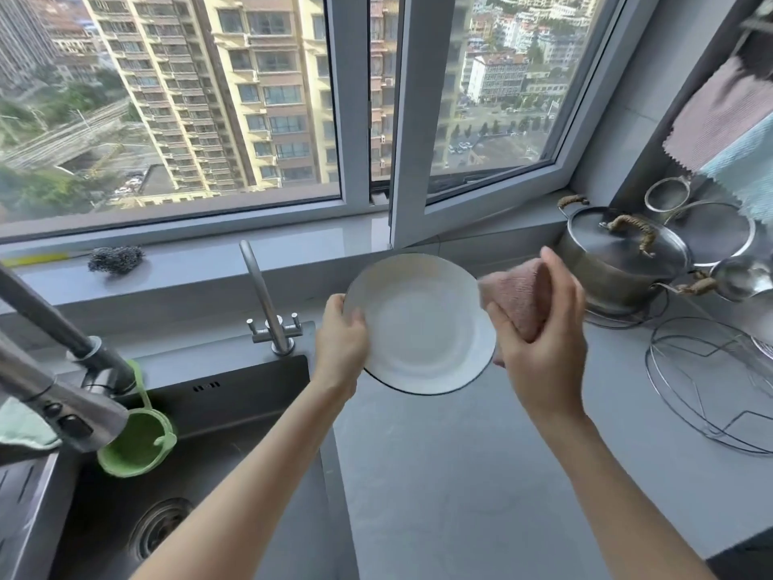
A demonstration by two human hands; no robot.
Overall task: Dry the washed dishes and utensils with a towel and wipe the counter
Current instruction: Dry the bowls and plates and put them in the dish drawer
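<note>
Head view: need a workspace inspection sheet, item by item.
Surface: grey counter beside sink.
Job's things: white plate held tilted above counter; pink towel at its right rim.
Clutter: lidded steel pot, wire rack, strainers at right; scourer on sill.
Grips: left hand holds plate's left rim; right hand grips towel.
Cables: nothing seen.
Surroundings: window, faucet, hanging cloths at right.

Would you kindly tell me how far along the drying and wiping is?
Hard to gauge. Done: nothing shows as clearly dried; the lidded steel pot stands on the counter. In hand: the left hand holds the white plate tilted while the right hand grips the pink towel at its right rim. Left: wiping the counter.
</note>
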